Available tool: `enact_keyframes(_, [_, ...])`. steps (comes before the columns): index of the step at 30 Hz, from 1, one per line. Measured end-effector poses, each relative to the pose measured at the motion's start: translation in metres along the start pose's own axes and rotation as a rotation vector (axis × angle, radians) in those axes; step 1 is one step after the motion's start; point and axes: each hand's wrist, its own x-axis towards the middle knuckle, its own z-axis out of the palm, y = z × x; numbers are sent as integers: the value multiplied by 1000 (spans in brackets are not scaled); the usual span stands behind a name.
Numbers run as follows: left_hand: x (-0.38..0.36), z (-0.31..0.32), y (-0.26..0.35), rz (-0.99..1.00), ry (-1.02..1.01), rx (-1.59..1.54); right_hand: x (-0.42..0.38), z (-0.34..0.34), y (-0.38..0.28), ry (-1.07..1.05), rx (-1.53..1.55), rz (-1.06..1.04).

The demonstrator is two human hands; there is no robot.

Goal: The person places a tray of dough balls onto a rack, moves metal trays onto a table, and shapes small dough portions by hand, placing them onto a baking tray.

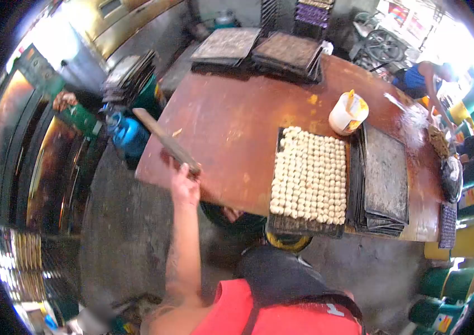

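Observation:
My left hand (pixel 185 187) reaches over the near left edge of the table and grips one end of a long wooden slat (pixel 165 138). From the hand the slat slants up and left, its far end out past the table's left side. To the right of this hand lies a dark baking tray (pixel 304 225) filled with close rows of small pale dough balls (pixel 308 176). My right hand is not in view.
Stacked dark baking sheets (pixel 385 173) and a white tub (pixel 348 113) stand on the brown table (pixel 220 139) at right. More sheets (pixel 287 53) sit at the back. A blue gas cylinder (pixel 129 134) is at left; a person (pixel 415 78) bends over the table's far right side.

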Motion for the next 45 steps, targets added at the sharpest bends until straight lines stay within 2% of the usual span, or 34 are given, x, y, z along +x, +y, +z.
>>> enact_keyframes(1, [-17,0,17,46,86,45,9,-2,2,-14,119,38])
enact_keyframes(3, [-49,-41,38,40,117,145,25,-9,2,-30,379,102])
enact_keyframes(6, [-122,-113,34,-73,165,451,33,-23,6,-27,701,120])
enact_keyframes(8, [-181,-145,11,-218,378,325,32,-42,-2,-13,909,145])
enact_keyframes(9, [-213,-140,2,-323,440,412,26,-62,-19,0,1035,183])
enact_keyframes(10, [-243,-147,-9,-429,525,681,19,-82,-35,17,1160,221])
enact_keyframes(11, [-273,-189,-22,-544,508,708,37,-74,-18,35,1154,238])
enact_keyframes(13, [-328,-182,-34,-641,502,1145,74,-49,27,60,1063,239])
enact_keyframes(15, [-358,-160,-45,-814,527,1307,116,-12,94,73,892,164])
enact_keyframes(17, [-381,-225,-81,-836,363,1429,163,53,192,134,551,-241])
enact_keyframes(18, [-386,-246,-93,-845,278,1487,159,57,198,125,561,-259])
enact_keyframes(19, [-380,-242,-97,-835,213,1601,154,59,203,116,571,-277])
enact_keyframes(22, [-322,-205,-112,-790,60,1875,104,18,134,69,847,286])
enact_keyframes(23, [-297,-199,-116,-775,41,1932,97,11,120,70,862,330])
enact_keyframes(24, [-273,-190,-123,-679,74,1973,94,6,110,73,836,317])
enact_keyframes(26, [-226,-168,-133,-516,97,2033,102,12,119,97,505,-20])
enact_keyframes(27, [-207,-157,-137,-449,88,2053,102,2,108,78,561,45])
enact_keyframes(28, [-191,-150,-143,-494,66,2118,102,-8,97,62,617,110])
enact_keyframes(29, [-170,-142,-151,-526,29,2186,94,-34,64,26,895,410])
enact_keyframes(31, [-146,-141,-165,-620,-108,2217,105,-7,92,204,720,10])
enact_keyframes(33, [-120,-159,-185,-737,-309,2140,105,10,114,323,635,-198])
enact_keyframes(34, [-117,-162,-194,-754,-350,2155,105,13,116,350,651,-212])
enact_keyframes(36, [-113,-180,-210,-807,-416,2007,102,12,113,313,766,-43])
enact_keyframes(37, [-118,-180,-219,-836,-447,1934,96,6,105,249,868,143])
enact_keyframes(38, [-134,-167,-224,-870,-295,1854,89,1,108,178,966,315])
enact_keyframes(39, [-156,-144,-223,-900,-146,1768,84,12,125,163,971,235])
enact_keyframes(40, [-187,-105,-211,-865,-200,1796,89,37,152,149,973,155])
enact_keyframes(42, [-235,-77,-207,-889,-59,1755,75,52,179,127,1018,163])
enact_keyframes(43, [-258,-89,-208,-943,136,1671,64,47,182,114,1056,252])
enact_keyframes(44, [-275,-96,-196,-1005,2,1783,51,39,188,101,1097,342])
enact_keyframes(45, [-288,-126,-197,-1070,48,1817,44,46,203,124,1128,358])
